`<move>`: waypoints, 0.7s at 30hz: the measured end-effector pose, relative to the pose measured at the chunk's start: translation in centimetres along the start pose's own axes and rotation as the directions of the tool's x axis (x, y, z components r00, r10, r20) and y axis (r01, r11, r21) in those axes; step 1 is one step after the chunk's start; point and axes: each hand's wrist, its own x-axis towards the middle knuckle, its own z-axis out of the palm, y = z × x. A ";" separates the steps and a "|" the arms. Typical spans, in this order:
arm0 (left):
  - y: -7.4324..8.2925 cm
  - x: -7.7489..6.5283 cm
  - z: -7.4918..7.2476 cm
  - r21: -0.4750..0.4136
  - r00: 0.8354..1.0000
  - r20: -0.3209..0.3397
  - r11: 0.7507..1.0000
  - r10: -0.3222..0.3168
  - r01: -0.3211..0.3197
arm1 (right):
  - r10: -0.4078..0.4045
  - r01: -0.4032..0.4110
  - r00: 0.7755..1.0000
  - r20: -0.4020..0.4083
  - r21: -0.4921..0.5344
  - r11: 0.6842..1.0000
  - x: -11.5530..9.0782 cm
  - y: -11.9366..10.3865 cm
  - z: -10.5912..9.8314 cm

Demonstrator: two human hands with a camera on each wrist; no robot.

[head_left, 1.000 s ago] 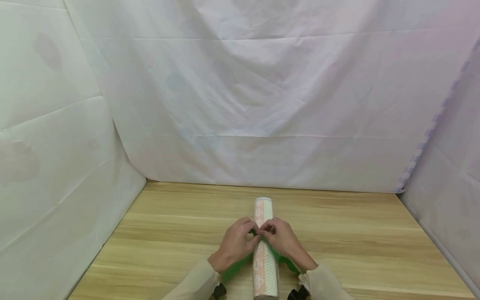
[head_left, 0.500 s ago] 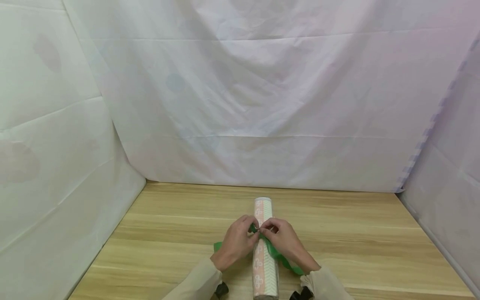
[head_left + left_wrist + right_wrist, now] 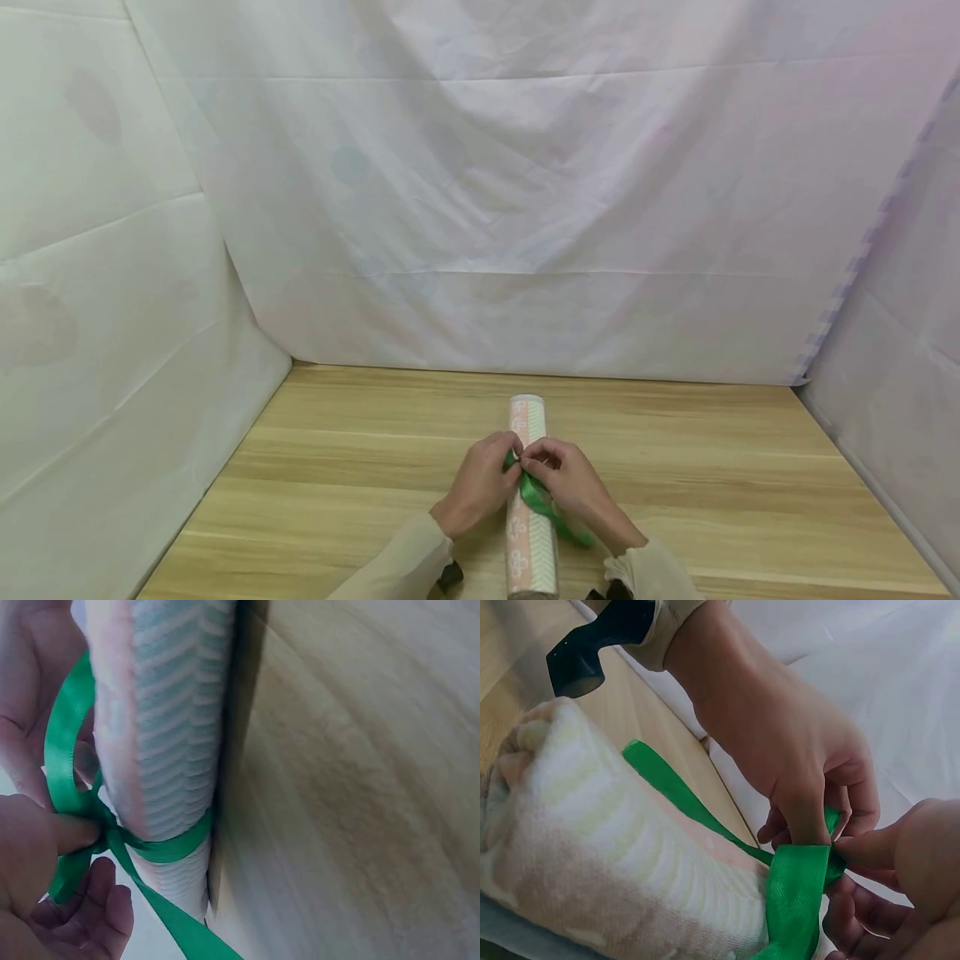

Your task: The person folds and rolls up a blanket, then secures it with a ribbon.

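Note:
A rolled towel [image 3: 531,554], pink and cream with a ribbed pattern, lies lengthwise in front of me. A green ribbon [image 3: 176,846] passes around its middle and crosses on top, where it bunches into a knot or twist. My left hand [image 3: 478,479] pinches the ribbon at this crossing. From the other side my right hand [image 3: 572,483] pinches it too, the fingertips of both nearly meeting. In the left wrist view a curved band of ribbon arches between the hands, and a tail hangs past the towel. Fingers partly hide the crossing itself.
The wooden table [image 3: 360,433] extends around the towel on both sides. White cloth hangs [image 3: 480,208] behind it, with more white walls at left and right. Dark wrist cameras [image 3: 592,656] sit at the sleeves.
Both hands stay over the towel with only small finger shifts. The ribbon's left end has gone from sight in the head view, and the right-hand tail has drawn inward.

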 end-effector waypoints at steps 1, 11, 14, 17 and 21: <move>0.0 0.0 0.1 0.009 1.000 0.000 1.000 0.003 -0.003 | 0.008 -0.008 1.000 -0.003 0.010 1.000 -0.1 0.0 0.0; -0.3 -0.3 0.4 0.051 1.000 -0.014 0.998 0.024 -0.023 | 0.107 -0.100 0.993 -0.039 0.160 0.982 -0.3 0.4 -0.2; -0.3 -0.3 0.4 0.043 1.000 -0.016 0.999 0.027 -0.026 | 0.114 -0.108 0.993 -0.025 0.174 0.979 -0.1 0.8 -0.3; -0.2 -0.3 0.4 0.028 1.000 -0.008 0.999 0.017 -0.017 | 0.098 -0.098 0.995 0.006 0.135 0.986 0.0 1.1 -0.5; -0.3 -0.4 0.3 -0.004 1.000 0.000 1.000 -0.010 0.010 | 0.063 -0.067 0.997 0.041 0.080 0.995 0.1 1.4 -0.7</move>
